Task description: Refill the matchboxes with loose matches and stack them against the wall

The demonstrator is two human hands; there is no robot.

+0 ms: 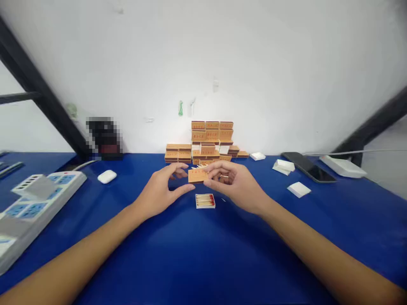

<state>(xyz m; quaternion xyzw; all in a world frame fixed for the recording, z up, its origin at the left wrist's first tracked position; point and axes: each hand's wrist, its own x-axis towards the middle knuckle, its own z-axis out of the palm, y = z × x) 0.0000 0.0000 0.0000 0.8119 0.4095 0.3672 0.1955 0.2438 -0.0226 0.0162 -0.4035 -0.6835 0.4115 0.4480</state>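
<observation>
Both hands hold one orange matchbox sleeve (197, 175) just above the blue table (203, 254). My left hand (160, 190) pinches its left end between thumb and fingers. My right hand (233, 182) grips its right end, fingers curled. Below the sleeve, an open tray of red-tipped matches (205, 201) lies flat on the table. A stack of orange matchboxes (206, 144) is piled against the white wall behind my hands.
A white power strip (28, 203) lies at the left, an earbud case (107, 176) near it. At the right are small white boxes (299, 189), a dark phone (308, 167) and a white adapter (343, 166). Black frame bars slant at both sides.
</observation>
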